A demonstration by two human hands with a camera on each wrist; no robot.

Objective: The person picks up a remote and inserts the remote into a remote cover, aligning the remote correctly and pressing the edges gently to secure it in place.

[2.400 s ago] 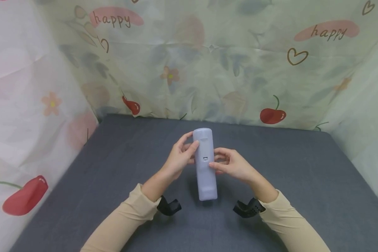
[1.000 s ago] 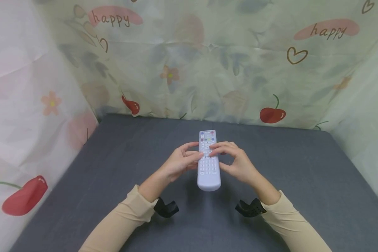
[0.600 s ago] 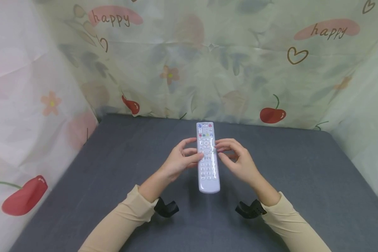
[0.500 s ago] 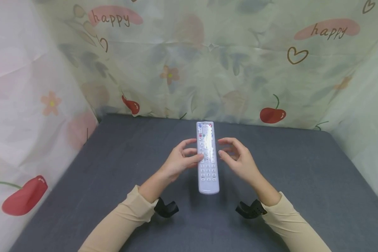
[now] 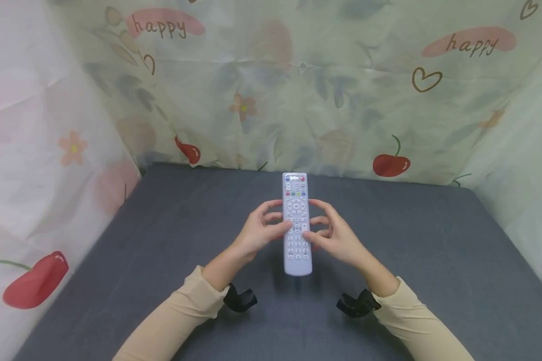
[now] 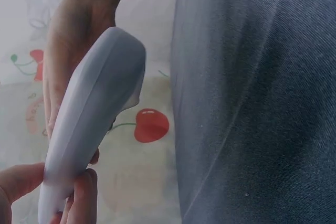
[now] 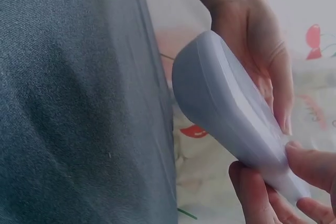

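Note:
A pale lavender remote control (image 5: 297, 258), its button side facing up, is held above the table between both hands. My left hand (image 5: 255, 230) grips its left edge, thumb on the buttons and fingers behind. From the other side my right hand (image 5: 339, 239) pinches the right edge, thumb on the face near the number keys. In the left wrist view the remote control (image 6: 86, 103) shows its side and lower end, raised off the cloth. The right wrist view shows the remote control (image 7: 226, 98) from the opposite side, with fingers underneath.
A dark grey cloth-covered table (image 5: 198, 311) lies below. Printed curtains (image 5: 271, 90) with cherries, flowers and hearts stand at the back and both sides. Black straps (image 5: 239, 299) sit at both wrists.
The remote control was turned from its back side to its button side. My right hand let go of it, stood apart half a second ago, and now grips its right edge again.

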